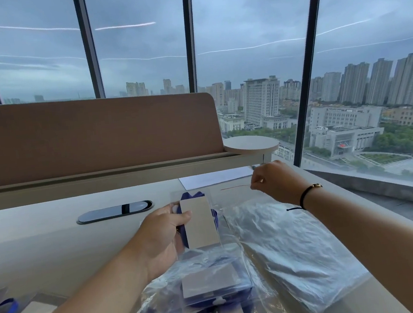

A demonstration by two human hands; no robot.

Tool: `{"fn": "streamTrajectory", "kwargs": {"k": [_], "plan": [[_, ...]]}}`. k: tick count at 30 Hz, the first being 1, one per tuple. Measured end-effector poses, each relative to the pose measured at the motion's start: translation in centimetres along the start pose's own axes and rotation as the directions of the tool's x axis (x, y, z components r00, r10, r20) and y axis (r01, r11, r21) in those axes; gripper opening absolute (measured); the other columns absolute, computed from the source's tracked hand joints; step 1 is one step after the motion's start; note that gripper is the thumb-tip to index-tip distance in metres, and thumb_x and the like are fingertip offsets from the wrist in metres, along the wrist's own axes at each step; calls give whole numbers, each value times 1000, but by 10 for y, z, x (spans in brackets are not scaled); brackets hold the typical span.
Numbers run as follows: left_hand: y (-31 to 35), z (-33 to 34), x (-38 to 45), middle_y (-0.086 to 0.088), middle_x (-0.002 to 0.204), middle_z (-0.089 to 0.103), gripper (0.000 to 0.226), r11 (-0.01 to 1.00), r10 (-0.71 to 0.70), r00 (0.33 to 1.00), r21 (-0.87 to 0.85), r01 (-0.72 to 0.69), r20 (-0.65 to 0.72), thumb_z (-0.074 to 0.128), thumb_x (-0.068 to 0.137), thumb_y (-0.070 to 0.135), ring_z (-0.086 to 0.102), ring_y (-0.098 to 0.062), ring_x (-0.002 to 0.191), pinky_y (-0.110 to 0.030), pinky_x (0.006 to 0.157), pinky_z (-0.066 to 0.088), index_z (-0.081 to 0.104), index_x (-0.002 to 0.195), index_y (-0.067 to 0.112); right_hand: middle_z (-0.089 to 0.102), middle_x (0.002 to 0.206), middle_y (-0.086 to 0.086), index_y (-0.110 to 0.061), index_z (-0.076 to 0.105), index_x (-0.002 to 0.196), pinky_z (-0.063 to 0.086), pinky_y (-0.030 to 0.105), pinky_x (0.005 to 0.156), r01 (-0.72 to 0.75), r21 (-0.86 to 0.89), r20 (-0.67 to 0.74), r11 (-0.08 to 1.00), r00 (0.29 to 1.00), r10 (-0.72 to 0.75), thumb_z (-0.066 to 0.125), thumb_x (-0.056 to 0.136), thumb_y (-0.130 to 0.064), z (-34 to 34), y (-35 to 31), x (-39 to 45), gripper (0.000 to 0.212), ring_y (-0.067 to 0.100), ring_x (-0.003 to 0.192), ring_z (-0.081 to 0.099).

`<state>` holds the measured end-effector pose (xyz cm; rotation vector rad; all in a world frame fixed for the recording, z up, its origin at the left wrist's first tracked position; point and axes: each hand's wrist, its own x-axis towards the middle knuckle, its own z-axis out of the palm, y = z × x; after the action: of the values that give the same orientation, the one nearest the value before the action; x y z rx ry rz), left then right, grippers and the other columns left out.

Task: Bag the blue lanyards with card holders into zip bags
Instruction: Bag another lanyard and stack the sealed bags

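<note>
At the far left edge of the desk (43, 239), a loose blue lanyard (2, 311) lies not yet bagged. The left hand (162, 240) grips a zip bag (197, 221) already holding a card holder (200, 224) with its blue strap bunched behind. Below it, a heap of filled bags (210, 296) suggests a good part of the job is done. Right of that lies a stack of empty zip bags (286, 244). The right hand (272, 184) hovers above it, fingertips pinched together, seemingly at the bag's seal, though I cannot tell what it holds. An oval cable port (114, 211) and white paper (215, 177) sit behind, obstructing nothing.
</note>
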<state>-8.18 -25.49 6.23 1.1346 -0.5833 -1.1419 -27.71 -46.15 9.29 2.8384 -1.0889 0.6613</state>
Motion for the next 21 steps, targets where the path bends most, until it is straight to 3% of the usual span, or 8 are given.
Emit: {"fn": "streamTrajectory", "kwargs": {"k": [5, 8, 11, 14, 16, 19, 21], "plan": [[8, 2, -12, -25, 117, 69, 26, 1000, 14, 1000, 26, -14, -8, 44, 101, 0, 67, -37, 104, -46, 87, 56, 62, 119, 1, 63, 75, -10, -21, 66, 76, 48, 27, 71, -5, 27, 59, 1000, 998, 4, 79, 79, -28, -23, -12, -5, 16, 13, 79, 57], [14, 2, -20, -26, 118, 69, 26, 999, 24, 999, 32, -23, -22, 44, 101, 1, 67, -39, 106, -47, 85, 56, 62, 120, 1, 65, 75, -5, -19, 65, 74, 53, 31, 71, 24, 6, 71, 1000, 997, -24, 81, 78, -25, -36, -21, -7, 17, 14, 77, 58], [24, 1, -32, -24, 117, 70, 27, 998, 44, 999, 50, -43, -15, 43, 101, 3, 67, -38, 104, -42, 74, 57, 63, 120, 4, 67, 80, -5, -23, 68, 75, 56, 35, 75, 91, -87, 89, 992, 993, -83, 77, 82, -29, -56, -30, -10, 13, 13, 78, 61], [38, -3, -48, -24, 120, 68, 27, 995, 87, 996, 50, -86, -9, 44, 101, 3, 66, -36, 105, -50, 92, 54, 62, 122, 3, 70, 87, -7, -22, 75, 86, 55, 34, 78, 192, -205, 85, 960, 980, -178, 68, 89, -35, -84, -47, -15, 15, 11, 80, 62], [48, -8, -61, -23, 121, 69, 29, 993, 112, 994, 28, -111, -8, 44, 101, 4, 67, -36, 109, -50, 95, 53, 60, 126, 2, 70, 95, -9, -23, 76, 91, 53, 31, 80, 278, -258, 61, 925, 960, -272, 62, 94, -35, -103, -64, -21, 19, 11, 83, 64], [66, -14, -89, -21, 115, 72, 29, 990, 144, 989, -18, -143, 26, 44, 101, 4, 73, -32, 98, -39, 74, 62, 61, 124, 1, 62, 102, -10, -24, 75, 94, 53, 28, 67, 415, -361, -25, 835, 891, -453, 57, 97, -31, -124, -93, -33, 19, 14, 72, 64], [79, -18, -113, -21, 114, 72, 29, 984, 172, 982, -54, -168, 75, 44, 100, 5, 74, -30, 97, -37, 71, 63, 63, 121, 2, 56, 99, -7, -26, 74, 96, 48, 27, 55, 465, -371, -70, 804, 849, -523, 58, 97, -26, -132, -116, -42, 16, 15, 63, 60]]}}
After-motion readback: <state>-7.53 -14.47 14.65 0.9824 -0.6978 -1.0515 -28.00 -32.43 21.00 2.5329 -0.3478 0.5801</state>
